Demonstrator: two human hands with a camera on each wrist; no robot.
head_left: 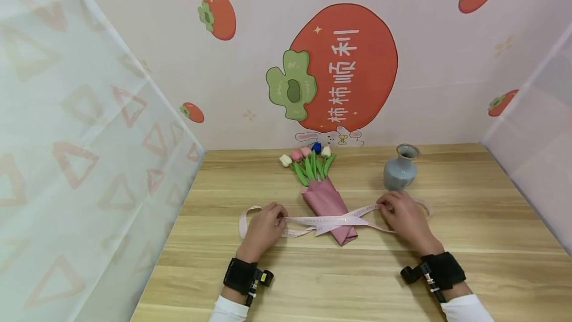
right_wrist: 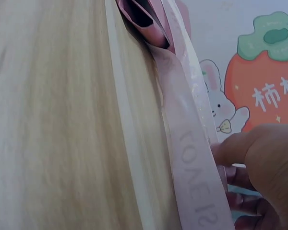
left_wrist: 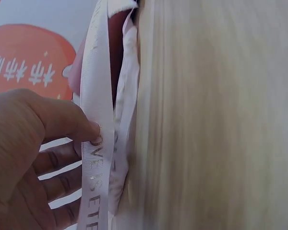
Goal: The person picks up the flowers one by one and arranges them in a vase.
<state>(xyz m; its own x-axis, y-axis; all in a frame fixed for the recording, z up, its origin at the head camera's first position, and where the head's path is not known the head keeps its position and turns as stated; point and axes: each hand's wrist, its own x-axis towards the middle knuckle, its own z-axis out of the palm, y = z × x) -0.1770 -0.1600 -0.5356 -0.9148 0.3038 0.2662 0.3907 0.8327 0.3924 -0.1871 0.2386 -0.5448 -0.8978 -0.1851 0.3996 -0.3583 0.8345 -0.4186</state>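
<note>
A bouquet of tulips wrapped in dusty-pink paper lies on the wooden table, flower heads toward the wall. A pale pink ribbon with printed lettering crosses over the lower part of the wrap. To the left of the bouquet, my left hand pinches one length of the ribbon between thumb and fingers. On the other side my right hand pinches another length of the ribbon. Loose ends loop out past both hands onto the table.
A grey-blue ceramic vase stands at the back right, just beyond my right hand. Behind the wooden table rises a wall sheet printed with persimmons and a rabbit. A patterned sheet hangs along the left side.
</note>
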